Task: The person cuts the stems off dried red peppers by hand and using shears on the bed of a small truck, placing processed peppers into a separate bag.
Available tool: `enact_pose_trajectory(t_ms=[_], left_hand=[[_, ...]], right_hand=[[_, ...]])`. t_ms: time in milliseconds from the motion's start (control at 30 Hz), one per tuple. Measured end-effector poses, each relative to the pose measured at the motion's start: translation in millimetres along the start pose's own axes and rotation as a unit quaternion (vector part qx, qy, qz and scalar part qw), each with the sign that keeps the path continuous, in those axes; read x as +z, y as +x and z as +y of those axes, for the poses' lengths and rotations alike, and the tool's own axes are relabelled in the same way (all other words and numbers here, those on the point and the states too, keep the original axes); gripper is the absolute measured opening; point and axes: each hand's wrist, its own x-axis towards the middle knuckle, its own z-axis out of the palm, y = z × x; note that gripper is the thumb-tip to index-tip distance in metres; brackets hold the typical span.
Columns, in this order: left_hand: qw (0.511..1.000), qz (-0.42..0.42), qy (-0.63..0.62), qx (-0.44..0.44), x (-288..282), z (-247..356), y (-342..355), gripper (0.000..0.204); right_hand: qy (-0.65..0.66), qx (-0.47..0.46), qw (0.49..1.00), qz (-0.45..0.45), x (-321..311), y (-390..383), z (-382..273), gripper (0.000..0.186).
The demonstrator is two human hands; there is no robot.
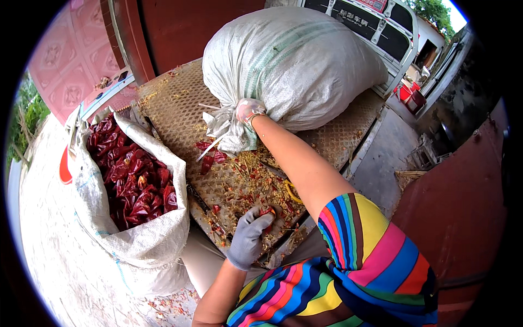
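Note:
My left hand, in a grey glove, is closed around a red dried chili pepper, low over the front of the metal platform. My right arm stretches forward to a big stuffed white woven sack with green stripes. At the sack's gathered neck, my right hand is closed on the cloth; its fingertips are partly hidden in the folds. Loose sack ends and a pale tie hang beside it. Between my arms lies a tool with yellow handles, perhaps scissors, among seeds and chili scraps.
On my left stands an open white sack full of dried red chilies. A few chili pieces lie on the platform below the big sack. A vehicle's barred frame rises behind; red buckets are at far right.

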Motion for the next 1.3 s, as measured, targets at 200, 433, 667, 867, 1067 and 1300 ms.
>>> enact_pose_trajectory(t_ms=[200,433,667,867,1067,1300], left_hand=[[0.998,0.017,0.041,-0.034,7.6,-2.8,-6.7,0.01],[0.998,0.02,0.005,-0.059,6.3,-11.6,-12.2,0.009],[0.994,-0.013,0.006,-0.113,11.8,-23.4,-1.7,0.009],[0.998,0.045,-0.037,-0.024,-6.3,-17.4,-1.1,0.019],[0.999,0.027,0.02,-0.028,-3.1,-13.2,10.5,0.014],[0.986,-0.07,-0.028,-0.149,16.6,-47.3,18.5,0.019]], right_hand=[[-0.205,-0.049,0.953,0.217,53.3,44.6,29.9,0.023],[0.155,-0.002,0.978,0.139,32.1,9.5,1.3,0.047],[-0.004,-0.133,0.972,0.195,30.4,40.3,36.8,0.025],[-0.083,-0.089,0.926,0.357,1.2,29.1,5.1,0.029],[0.022,0.027,0.979,0.203,-23.6,110.8,13.3,0.027],[-0.118,-0.155,0.975,0.109,-13.4,90.1,-93.9,0.032]])
